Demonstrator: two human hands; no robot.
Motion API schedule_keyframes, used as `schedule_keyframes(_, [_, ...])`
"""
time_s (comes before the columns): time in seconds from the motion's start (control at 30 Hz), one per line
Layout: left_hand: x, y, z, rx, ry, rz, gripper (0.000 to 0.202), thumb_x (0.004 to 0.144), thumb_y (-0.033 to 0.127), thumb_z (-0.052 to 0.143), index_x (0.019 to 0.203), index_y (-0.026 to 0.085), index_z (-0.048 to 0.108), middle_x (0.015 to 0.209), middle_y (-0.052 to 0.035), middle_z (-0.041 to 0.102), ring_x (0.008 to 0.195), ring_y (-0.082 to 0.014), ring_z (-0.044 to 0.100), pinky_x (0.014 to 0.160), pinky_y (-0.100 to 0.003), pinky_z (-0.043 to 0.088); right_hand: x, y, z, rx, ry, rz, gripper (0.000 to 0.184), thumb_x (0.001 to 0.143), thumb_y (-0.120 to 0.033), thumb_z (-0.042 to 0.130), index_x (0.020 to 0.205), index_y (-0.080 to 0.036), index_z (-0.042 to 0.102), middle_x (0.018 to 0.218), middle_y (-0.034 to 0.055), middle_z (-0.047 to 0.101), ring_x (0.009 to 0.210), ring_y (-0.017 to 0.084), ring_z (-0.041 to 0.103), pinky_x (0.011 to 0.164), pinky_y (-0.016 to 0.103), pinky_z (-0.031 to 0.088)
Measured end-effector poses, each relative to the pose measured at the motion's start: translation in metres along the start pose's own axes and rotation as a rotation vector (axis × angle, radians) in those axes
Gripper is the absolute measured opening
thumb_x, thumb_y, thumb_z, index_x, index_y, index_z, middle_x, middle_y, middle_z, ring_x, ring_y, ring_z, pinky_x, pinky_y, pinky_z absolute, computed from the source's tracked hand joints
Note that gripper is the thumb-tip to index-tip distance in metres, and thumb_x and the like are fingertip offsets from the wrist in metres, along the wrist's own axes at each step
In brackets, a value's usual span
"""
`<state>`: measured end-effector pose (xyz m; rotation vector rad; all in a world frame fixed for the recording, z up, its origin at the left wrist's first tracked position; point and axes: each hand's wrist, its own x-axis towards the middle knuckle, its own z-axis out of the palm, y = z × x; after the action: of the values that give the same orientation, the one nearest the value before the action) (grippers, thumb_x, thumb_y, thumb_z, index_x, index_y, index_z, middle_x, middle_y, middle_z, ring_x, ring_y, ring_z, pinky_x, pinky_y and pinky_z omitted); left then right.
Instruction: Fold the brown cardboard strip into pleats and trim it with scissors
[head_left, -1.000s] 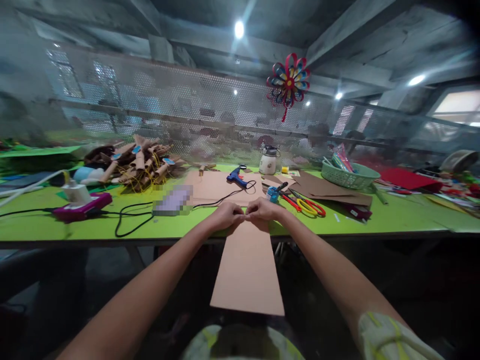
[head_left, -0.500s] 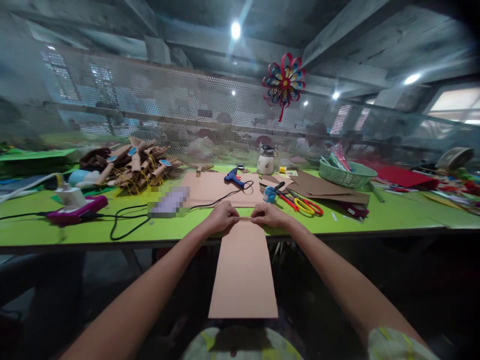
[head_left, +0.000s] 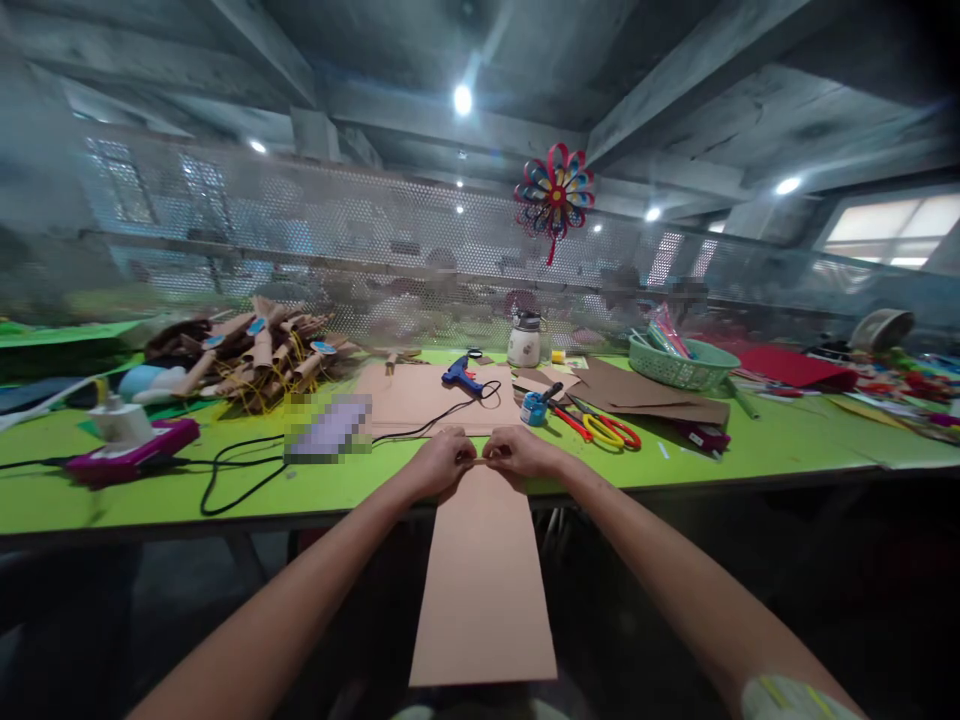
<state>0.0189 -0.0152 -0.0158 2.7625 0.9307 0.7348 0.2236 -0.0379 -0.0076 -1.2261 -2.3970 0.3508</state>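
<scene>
Head cam: left hand (head_left: 444, 462) and right hand (head_left: 521, 452) pinch a long tan paper sheet (head_left: 484, 590) by its far edge, fingertips kinda hidden.

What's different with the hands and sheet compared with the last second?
The left hand and right hand spread apart, then drew back toward each other along the far edge of the brown sheet. The head view also tipped up, so everything sits lower. Nothing was let go: both hands still pinch the sheet. The glue gun and blue jar stayed put.
</scene>
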Motion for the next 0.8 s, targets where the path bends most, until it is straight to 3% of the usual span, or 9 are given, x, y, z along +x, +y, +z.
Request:
schedule_keyframes(0.33, [-0.004,-0.006,-0.006,0.004,-0.052,0.06,0.011,0.08,0.016,0.058,0.076,0.016,0.068,0.076,-0.0039,0.055,0.077,-0.0164,0.052,0.068,-0.025,0.038,-0.005,-0.006,0.006,-0.201,0.013,-0.114,0.008,0.084,-0.018,0.059,0.083,-0.014,0.065,0.081,0.0046,0.061,0.074,0.014,0.051,0.065,0.023,0.035])
schedule_keyframes(0.57, [0.0,-0.008,-0.015,0.017,-0.129,0.118,0.014,0.081,0.015,0.055,0.077,0.015,0.069,0.074,-0.0034,0.056,0.07,-0.0145,0.052,0.064,-0.023,0.037,-0.009,-0.016,0.005,-0.325,-0.031,-0.089,0.009,0.089,-0.021,0.053,0.084,-0.014,0.057,0.085,0.0059,0.058,0.077,0.015,0.05,0.064,0.024,0.033])
schedule_keyframes(0.8, [-0.005,-0.013,-0.012,-0.012,-0.087,0.166,0.017,0.084,0.017,0.051,0.077,0.015,0.067,0.075,-0.0033,0.051,0.075,-0.0152,0.05,0.066,-0.024,0.037,-0.013,-0.019,0.001,-0.326,-0.041,-0.094,0.008,0.089,-0.018,0.051,0.083,-0.014,0.055,0.084,0.0056,0.056,0.078,0.015,0.048,0.064,0.024,0.031])
